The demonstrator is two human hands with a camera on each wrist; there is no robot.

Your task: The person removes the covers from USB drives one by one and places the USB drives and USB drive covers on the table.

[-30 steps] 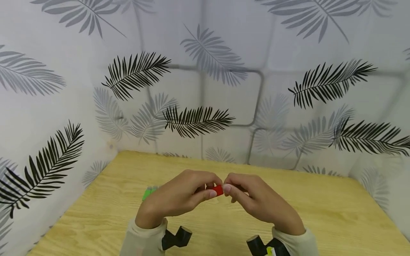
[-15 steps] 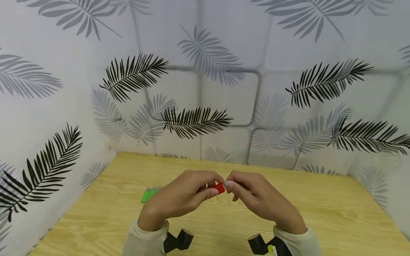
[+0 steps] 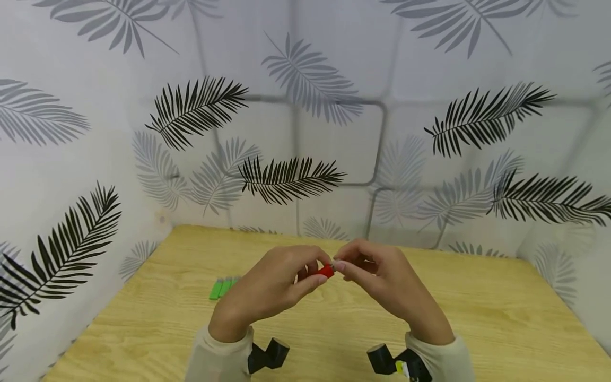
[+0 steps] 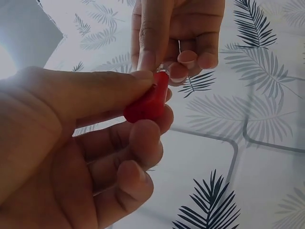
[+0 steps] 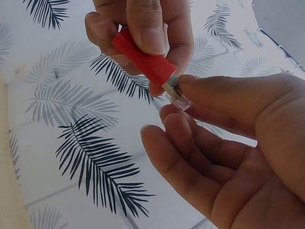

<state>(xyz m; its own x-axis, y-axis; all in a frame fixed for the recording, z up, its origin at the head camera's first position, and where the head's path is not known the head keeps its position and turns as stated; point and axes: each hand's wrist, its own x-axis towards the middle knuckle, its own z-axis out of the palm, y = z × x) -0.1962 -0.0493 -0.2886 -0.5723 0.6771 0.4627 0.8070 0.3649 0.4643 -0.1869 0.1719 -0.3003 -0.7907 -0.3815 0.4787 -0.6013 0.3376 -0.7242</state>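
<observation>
- Landmark for all places: the red, stick-shaped piece with a smooth-looking body (image 5: 152, 66), held in the air above the pale wood-grain counter (image 3: 477, 297).
- Left hand (image 3: 272, 286), on one side of the red piece: thumb and fingers pinch its body; the remaining fingers are loosely bent.
- Right hand (image 3: 389, 281), at the other end of the red piece: thumb and forefinger pinch a small transparent cap (image 5: 180, 101); the other fingers are bent and grasp nothing.
- At the red piece's capped end, a short metal tip (image 5: 167, 88) shows, at least partly within the cap (the right thumb hides some of the joint).
- Progress, judged: mid-step. Red piece and cap are both in hand and lined up end to end; the joint is not visibly closed up, nor are the two apart. Fitting or drawing off: cannot tell.
- Left of the red piece and lower, on the counter: a row of bright green sticks with greyish far ends (image 3: 226, 286), at least three, untouched. Whether capped: too small to tell. The left arm may hide more.
- Outstanding, judged: the joint at the red piece is unfinished either way.
</observation>
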